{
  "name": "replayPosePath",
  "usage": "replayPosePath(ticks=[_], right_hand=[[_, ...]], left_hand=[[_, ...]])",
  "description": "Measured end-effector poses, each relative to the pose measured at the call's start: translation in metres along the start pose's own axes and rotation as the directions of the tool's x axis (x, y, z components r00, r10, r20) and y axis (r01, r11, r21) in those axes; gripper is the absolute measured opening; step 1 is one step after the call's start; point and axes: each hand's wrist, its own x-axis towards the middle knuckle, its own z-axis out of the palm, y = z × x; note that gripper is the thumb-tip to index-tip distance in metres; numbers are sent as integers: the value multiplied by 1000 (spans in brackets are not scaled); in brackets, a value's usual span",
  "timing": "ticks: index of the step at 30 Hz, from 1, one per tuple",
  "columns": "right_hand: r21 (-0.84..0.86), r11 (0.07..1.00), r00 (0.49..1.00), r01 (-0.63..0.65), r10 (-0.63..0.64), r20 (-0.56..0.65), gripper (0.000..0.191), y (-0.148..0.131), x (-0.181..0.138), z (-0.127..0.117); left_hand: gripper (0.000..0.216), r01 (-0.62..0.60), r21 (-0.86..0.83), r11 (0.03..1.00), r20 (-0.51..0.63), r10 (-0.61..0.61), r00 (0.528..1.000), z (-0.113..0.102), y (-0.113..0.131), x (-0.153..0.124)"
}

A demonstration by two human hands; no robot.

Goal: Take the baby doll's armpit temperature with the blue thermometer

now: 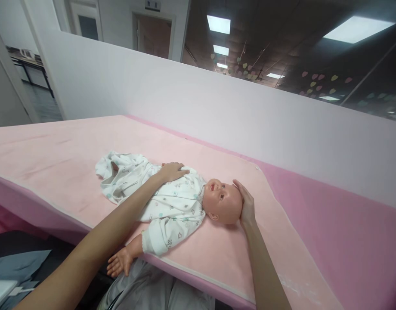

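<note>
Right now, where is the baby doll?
In the head view, the baby doll lies on the pink mat, below and slightly left of centre, with the left hand on its torso and the right hand against its crown.

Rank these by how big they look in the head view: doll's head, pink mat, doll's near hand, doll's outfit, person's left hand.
1. Pink mat
2. Doll's outfit
3. Doll's head
Unranked: doll's near hand and person's left hand look about alike, and the doll's is nearer the camera.
</note>
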Motion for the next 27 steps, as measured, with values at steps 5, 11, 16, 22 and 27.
replayPosePath(ticks=[5, 11, 16, 22, 27], right_hand=[[8, 995, 987, -100, 99, 129, 40, -1, -2, 1], [-32, 999, 1000, 10, -11, -22, 44, -1, -1, -1], [-15, 997, 995, -72, 73, 69, 37, -4, -4, 1], [-14, 1000, 1000, -26, 26, -4, 37, -6, -5, 3], [-23, 998, 996, -64, 65, 54, 35, -7, -5, 3]], left_hand=[[64, 8, -3, 1000, -7, -8, 1000, -1, 1, -1], [62, 8, -2, 1000, 0, -8, 1000, -3, 3, -3], [61, 7, -6, 1000, -5, -7, 1000, -3, 4, -4], [61, 22, -6, 1000, 2, -22, 1000, -3, 4, -4], [62, 22, -13, 1000, 1, -22, 1000, -1, 3, -3]])
